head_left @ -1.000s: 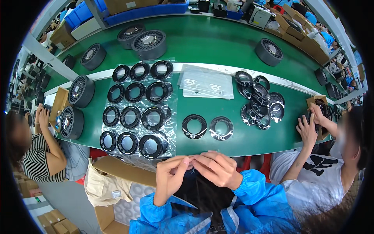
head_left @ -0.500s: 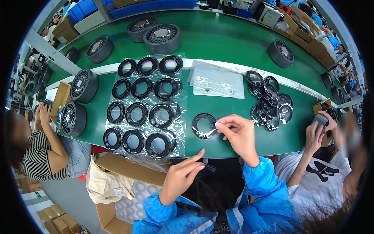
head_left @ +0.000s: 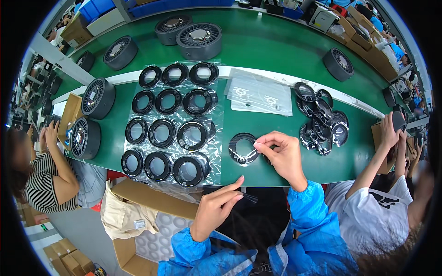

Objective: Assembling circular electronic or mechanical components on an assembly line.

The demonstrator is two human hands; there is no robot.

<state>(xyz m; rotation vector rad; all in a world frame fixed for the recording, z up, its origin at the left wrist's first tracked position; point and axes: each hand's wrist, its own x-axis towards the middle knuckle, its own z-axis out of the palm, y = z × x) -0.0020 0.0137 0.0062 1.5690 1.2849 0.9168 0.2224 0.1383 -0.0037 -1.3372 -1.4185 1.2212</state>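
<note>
A flat black ring point(head_left: 239, 148) lies on the green table point(head_left: 276, 55) in front of me. My right hand point(head_left: 283, 154) reaches over the table, thumb and forefinger pinched at that ring's right edge. The hand covers most of a second ring beside it. My left hand point(head_left: 216, 207) hovers below the table's near edge, fingers stretched and pinching a small thin clear piece of film point(head_left: 248, 198). Both my sleeves are blue.
A clear plastic sheet point(head_left: 216, 99) to the left carries several black rings in rows. A heap of rings point(head_left: 322, 119) lies to the right, clear bags point(head_left: 260, 94) behind. Round grey housings point(head_left: 199, 40) stand farther back and left. Co-workers sit at the left point(head_left: 43, 179) and right point(head_left: 386, 193).
My hands were together near my chest. The right hand has moved out onto the table to the ring; the left has stayed low by the table's edge with the film.
</note>
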